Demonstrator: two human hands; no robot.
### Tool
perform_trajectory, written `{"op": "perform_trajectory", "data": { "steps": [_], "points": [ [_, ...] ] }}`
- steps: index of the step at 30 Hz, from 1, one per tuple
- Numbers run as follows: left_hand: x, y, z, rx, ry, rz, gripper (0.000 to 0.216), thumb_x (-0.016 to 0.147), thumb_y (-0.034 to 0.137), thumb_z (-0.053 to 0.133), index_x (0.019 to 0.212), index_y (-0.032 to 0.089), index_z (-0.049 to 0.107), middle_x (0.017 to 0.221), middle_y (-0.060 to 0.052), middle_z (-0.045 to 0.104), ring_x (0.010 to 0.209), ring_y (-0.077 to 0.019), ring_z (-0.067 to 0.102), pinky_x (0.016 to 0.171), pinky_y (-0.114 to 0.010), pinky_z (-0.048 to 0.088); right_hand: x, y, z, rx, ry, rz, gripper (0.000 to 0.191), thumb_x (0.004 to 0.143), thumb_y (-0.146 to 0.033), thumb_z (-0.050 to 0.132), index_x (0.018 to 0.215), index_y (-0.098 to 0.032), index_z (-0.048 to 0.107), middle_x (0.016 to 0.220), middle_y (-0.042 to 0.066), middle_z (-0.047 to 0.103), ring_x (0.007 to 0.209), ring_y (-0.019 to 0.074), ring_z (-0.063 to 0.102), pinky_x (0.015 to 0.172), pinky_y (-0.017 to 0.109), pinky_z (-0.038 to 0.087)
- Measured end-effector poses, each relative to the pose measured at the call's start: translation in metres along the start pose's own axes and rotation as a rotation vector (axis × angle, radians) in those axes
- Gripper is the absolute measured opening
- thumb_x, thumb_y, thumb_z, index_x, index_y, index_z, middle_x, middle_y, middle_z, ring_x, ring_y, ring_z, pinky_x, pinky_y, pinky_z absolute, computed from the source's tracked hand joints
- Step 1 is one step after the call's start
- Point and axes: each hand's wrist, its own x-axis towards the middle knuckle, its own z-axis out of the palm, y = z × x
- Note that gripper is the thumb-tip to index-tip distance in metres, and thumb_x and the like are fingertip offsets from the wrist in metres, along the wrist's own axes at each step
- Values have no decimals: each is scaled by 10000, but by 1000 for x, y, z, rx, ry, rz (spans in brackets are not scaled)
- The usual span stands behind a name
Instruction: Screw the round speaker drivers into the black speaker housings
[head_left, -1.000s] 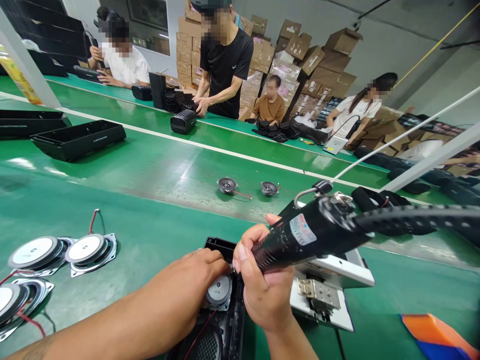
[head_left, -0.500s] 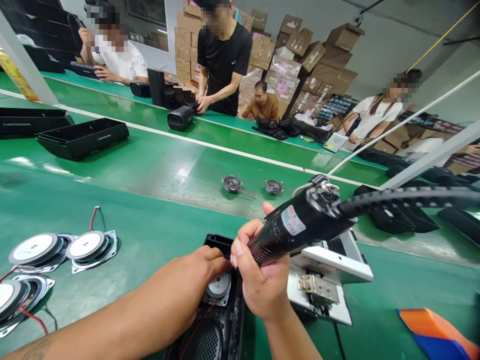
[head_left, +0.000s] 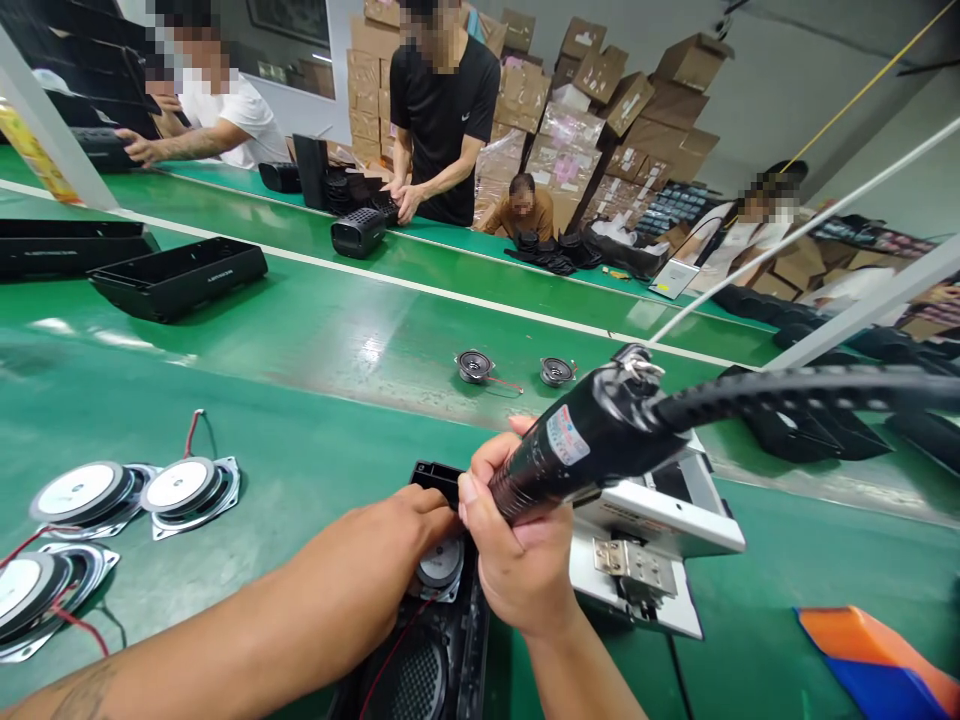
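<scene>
The right hand (head_left: 517, 560) has its fingers wrapped tight around the black electric screwdriver (head_left: 577, 445), which slants up toward 2 o'clock, where its thick cable (head_left: 795, 390) runs off. The left hand (head_left: 409, 525) lies curled beside it at 9 o'clock, resting on the black speaker housing (head_left: 442, 650) and partly covering the small round speaker (head_left: 441, 562) seated inside; whether it pinches anything cannot be told. The housing sits at the near edge of the green table (head_left: 315, 340), right below both hands.

The screwdriver's tip is hidden behind the hands, so a slip is the likely trouble: the bit could jump off the screw and scar the speaker cone or nick the red wire (head_left: 397, 650) running through the housing. The left fingertips are very close to the tip as well. The heavy cable could drag the tool off line.

A white label with red and blue print sits on the screwdriver body, too small to read. Loose speakers (head_left: 187, 485) lie at 9 o'clock, two small ones (head_left: 476, 366) at 12 o'clock, and a white metal fixture (head_left: 660, 530) is at 3 o'clock.
</scene>
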Motion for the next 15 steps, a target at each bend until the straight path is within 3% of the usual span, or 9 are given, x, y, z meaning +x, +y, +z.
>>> {"op": "perform_trajectory", "data": {
  "steps": [3, 6, 8, 9, 11, 13, 15],
  "points": [
    [-2, 3, -5, 31, -13, 21, 700, 805, -108, 557, 1395, 226, 729, 1455, -129, 743, 1372, -339, 751, 1230, -537, 621, -1, 4, -1, -16, 23, -8, 515, 1027, -104, 746, 1442, -331, 540, 938, -80, 609, 681, 104, 583, 670, 250, 522],
    [-6, 14, -14, 155, -68, 75, 785, 756, -72, 668, 1500, 176, 688, 1542, -186, 705, 1525, -410, 645, 1406, -744, 349, -1, 1, 0, -20, 30, -22, 461, 1031, -99, 745, 1392, -332, 578, 944, -80, 629, 700, 103, 616, 683, 242, 547],
    [-9, 23, -20, 309, -136, 100, 901, 675, -43, 759, 1557, 106, 647, 1598, -262, 665, 1620, -477, 536, 1419, -834, 182, 0, -11, 3, -22, 39, -46, 448, 1040, -104, 752, 1377, -358, 600, 953, -86, 644, 728, 97, 639, 722, 234, 573],
    [-10, 27, -22, 383, -154, 112, 933, 652, -27, 788, 1566, 86, 637, 1611, -288, 653, 1646, -492, 498, 1418, -842, 163, 0, -20, 6, -6, 61, -71, 459, 1057, -116, 750, 1400, -382, 600, 949, -90, 647, 734, 96, 643, 737, 234, 583],
    [-11, 31, -24, 482, -114, 180, 783, 717, 15, 818, 1484, 109, 695, 1615, -305, 651, 1670, -481, 475, 1427, -812, 200, -1, -45, 8, 64, 153, -155, 520, 1090, -140, 739, 1483, -437, 573, 903, -104, 642, 693, 97, 630, 716, 236, 590],
    [-10, 30, -25, 529, -46, 319, 426, 900, 84, 795, 1316, 177, 777, 1693, -291, 600, 1699, -447, 455, 1442, -757, 237, -6, -72, 0, 145, 236, -239, 604, 1102, -156, 762, 1556, -478, 527, 830, -118, 631, 609, 110, 598, 652, 249, 582],
    [-6, 25, -26, 547, -33, 454, 134, 1027, 155, 747, 1129, 208, 814, 1794, -264, 513, 1695, -437, 471, 1434, -716, 308, -16, -92, -21, 148, 216, -240, 619, 1102, -214, 818, 1553, -517, 520, 817, -111, 645, 578, 138, 595, 636, 299, 599]
  ]
}}
